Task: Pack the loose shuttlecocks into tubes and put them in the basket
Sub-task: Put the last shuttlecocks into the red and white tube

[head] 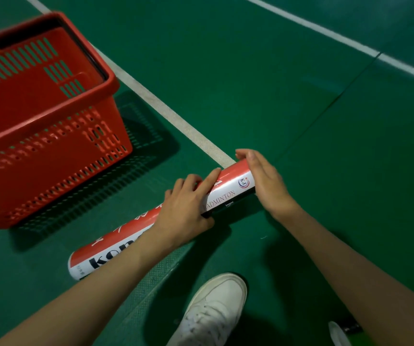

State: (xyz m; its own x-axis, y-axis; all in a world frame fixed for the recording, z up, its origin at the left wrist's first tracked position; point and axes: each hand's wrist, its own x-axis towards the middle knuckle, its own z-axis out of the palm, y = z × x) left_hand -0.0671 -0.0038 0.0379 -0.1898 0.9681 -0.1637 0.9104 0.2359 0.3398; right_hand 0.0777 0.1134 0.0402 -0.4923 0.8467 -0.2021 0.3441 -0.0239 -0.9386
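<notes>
The left hand (186, 206) grips the tube (228, 187) near its middle. The fingers are curled over the top, the thumb is at the near side, and the index finger lies stretched along the red part. The right hand (263, 181) is at the far end of the tube. Its fingers are nearly straight and close together, and the palm lies flat against that end and covers it.

The tube is long and is red, white and black, with the printed word "BADMINTON" and a small round logo near the far end. It lies slanted on the green floor (300, 101), and its far end reaches a white line (176, 116). The red basket (51, 118) stands on the floor to the left, apart from the tube. A white shoe (213, 313) is below the hands.
</notes>
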